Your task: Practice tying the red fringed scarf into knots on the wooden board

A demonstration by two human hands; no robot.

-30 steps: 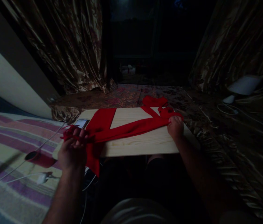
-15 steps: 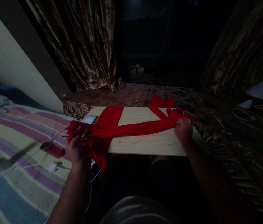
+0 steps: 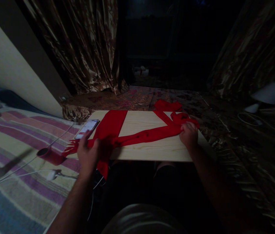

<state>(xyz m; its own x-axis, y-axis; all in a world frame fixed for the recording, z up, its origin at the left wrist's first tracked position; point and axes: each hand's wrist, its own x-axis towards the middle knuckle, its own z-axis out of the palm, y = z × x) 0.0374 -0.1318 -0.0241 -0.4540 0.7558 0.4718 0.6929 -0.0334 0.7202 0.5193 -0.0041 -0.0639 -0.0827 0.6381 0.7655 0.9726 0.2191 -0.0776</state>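
Note:
A long red scarf [image 3: 149, 136] stretches across a pale wooden table [image 3: 149, 150], its fringed end lying off the left edge. My right hand [image 3: 189, 135] is closed around the scarf near the table's right side, beside a bunched part of it. At the left, my left hand [image 3: 88, 155] rests at the scarf close to the fringe, thumb and fingers apart. A wide flat band of the same red fabric [image 3: 113, 123] runs from the far edge to the near edge and hangs over it. A phone [image 3: 87, 128] with a lit screen lies just beyond my left hand.
On the striped bedding [image 3: 27, 162] at the left are a dark red cylinder [image 3: 52, 156], a white charger plug [image 3: 51, 175] and cables. More red fabric [image 3: 168, 105] lies beyond the table's far edge. A white lamp [image 3: 271, 93] stands at the right, and patterned curtains [image 3: 86, 48] hang behind.
My left hand has loosened from the scarf's fringed end and moved slightly right. The fringe now lies flatter, and more of the phone shows. My right hand keeps its grip.

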